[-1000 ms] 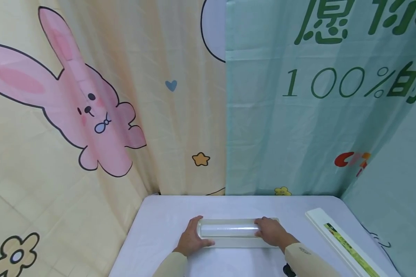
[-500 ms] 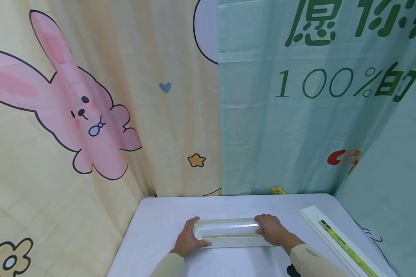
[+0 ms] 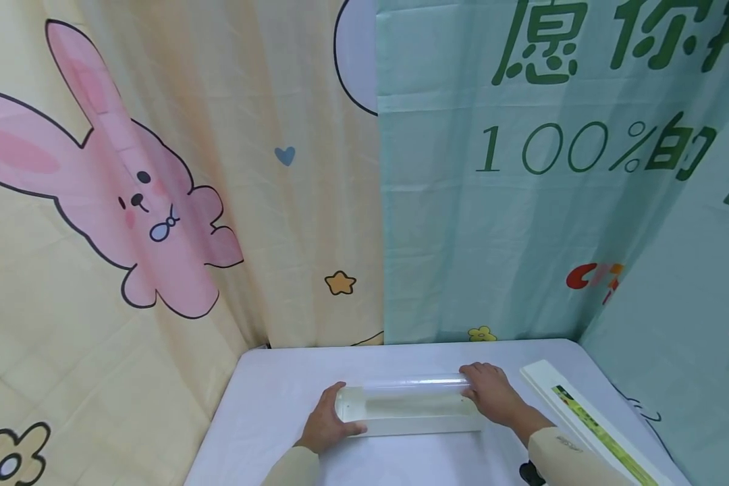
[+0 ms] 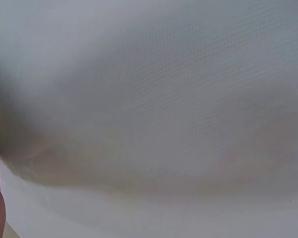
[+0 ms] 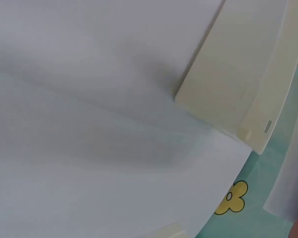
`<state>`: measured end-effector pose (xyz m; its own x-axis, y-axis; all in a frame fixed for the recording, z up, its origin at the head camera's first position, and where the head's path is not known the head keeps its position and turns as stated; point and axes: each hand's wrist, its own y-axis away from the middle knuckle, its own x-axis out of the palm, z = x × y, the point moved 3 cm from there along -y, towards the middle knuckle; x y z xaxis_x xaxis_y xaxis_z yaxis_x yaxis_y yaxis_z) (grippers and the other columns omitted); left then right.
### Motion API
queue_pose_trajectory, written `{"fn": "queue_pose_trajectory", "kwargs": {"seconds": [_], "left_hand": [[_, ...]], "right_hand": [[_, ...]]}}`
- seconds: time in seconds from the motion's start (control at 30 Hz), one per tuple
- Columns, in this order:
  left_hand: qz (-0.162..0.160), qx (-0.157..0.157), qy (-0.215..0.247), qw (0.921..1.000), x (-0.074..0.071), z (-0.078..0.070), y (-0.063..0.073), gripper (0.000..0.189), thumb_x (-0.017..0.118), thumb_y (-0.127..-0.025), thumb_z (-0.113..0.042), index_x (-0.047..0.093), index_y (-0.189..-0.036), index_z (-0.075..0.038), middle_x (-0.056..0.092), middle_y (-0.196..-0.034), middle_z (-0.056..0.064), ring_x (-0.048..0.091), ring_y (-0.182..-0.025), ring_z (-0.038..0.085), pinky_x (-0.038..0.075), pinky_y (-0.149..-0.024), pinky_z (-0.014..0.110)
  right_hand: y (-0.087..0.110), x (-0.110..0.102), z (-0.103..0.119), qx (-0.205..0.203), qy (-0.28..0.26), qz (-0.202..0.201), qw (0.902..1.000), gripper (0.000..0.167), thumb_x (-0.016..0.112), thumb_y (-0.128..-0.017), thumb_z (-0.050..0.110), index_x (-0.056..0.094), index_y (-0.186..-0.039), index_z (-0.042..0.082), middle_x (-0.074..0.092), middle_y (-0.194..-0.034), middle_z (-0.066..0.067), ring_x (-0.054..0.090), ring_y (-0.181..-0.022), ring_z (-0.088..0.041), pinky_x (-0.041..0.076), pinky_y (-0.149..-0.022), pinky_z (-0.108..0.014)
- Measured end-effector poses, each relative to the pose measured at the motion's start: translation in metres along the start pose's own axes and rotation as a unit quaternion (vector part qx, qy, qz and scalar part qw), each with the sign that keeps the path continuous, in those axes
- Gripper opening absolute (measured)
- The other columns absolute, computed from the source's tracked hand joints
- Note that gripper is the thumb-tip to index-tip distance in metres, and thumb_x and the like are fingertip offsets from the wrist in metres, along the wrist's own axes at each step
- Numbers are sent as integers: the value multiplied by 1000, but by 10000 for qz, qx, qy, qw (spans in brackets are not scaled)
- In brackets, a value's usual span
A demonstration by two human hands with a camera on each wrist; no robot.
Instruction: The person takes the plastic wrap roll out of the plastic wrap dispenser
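Observation:
A long cream-white box (image 3: 425, 425) lies open on the table, its length running left to right in the head view. My left hand (image 3: 327, 422) grips its left end, thumb at the front side. My right hand (image 3: 492, 395) pinches the right end of a clear, shiny roll (image 3: 416, 383), which looks like plastic wrap. That end is raised above the box's back edge, and the box's interior shows beneath. In the right wrist view, the roll (image 5: 290, 173) stands apart from the box's end (image 5: 228, 79), a fingertip below it. The left wrist view shows mostly white cloth.
A long white lid-like strip (image 3: 541, 374) with a yellow-green label lies slantwise at the table's right. White cloth covers the table (image 3: 279, 378). Curtains (image 3: 316, 216) hang behind it and at both sides. Something small and black (image 3: 530, 472) shows by my right sleeve.
My right hand has moved up and right, lifting the roll's right end out of the box. My left hand keeps its grip on the box. The head view has shifted slightly.

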<state>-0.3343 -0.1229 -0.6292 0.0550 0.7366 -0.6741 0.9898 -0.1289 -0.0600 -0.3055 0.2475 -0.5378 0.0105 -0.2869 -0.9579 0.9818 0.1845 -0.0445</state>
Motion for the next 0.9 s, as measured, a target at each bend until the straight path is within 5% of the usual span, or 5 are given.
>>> {"fn": "queue_pose_trajectory", "kwargs": {"seconds": [0.47,0.9], "left_hand": [[43,-350,278,9990,1,-3,0,113,99,-58,-45,41,-151,-17,54,-145,10,57,-127,33,42,-112,64],[57,-325,311,9990,0,-4,1,112,98,-59,-46,40,-151,-17,54,-146,10,57,-127,32,41,-113,63]], "right_hand": [[22,-3,-45,854,-233,-753,9932,51,73,-94,22,55,-137,1,60,-136,-24,54,-125,-45,38,-111,-69],[41,1,-80,1582,-351,-1266,9786,48,68,-96,21,53,-132,-8,62,-121,-32,59,-109,-47,45,-90,-66]]}}
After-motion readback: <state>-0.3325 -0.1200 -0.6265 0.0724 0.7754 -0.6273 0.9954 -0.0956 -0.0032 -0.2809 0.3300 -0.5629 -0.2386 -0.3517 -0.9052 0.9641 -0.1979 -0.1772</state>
